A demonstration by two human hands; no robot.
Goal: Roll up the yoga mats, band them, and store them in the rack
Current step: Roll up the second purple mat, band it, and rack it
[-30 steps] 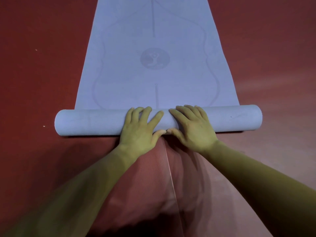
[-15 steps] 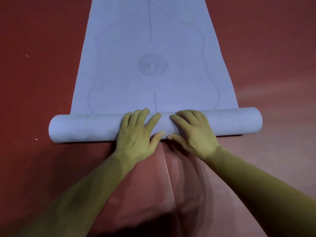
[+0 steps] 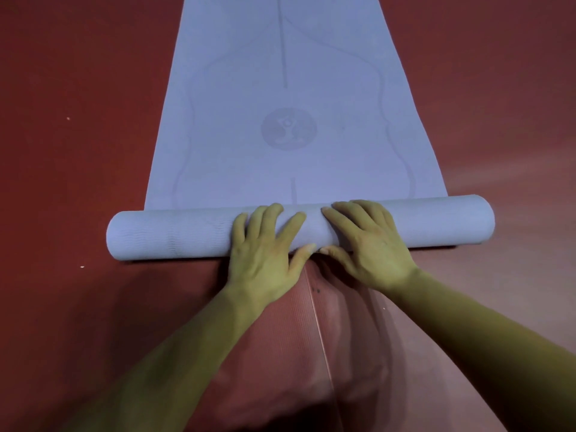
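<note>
A pale lavender yoga mat point(image 3: 311, 73) lies on the red floor point(image 3: 78, 166), its near end in a roll point(image 3: 174, 235) lying crosswise just in front of the person, while the flat part, printed with a round emblem point(image 3: 288, 128), stretches away. The left hand point(image 3: 265, 254) and right hand point(image 3: 371, 247) rest side by side on the middle of the roll, thumbs almost touching at its near edge. Each grip is spread, fingers laid fairly straight over the top, pressing rather than clasping
</note>
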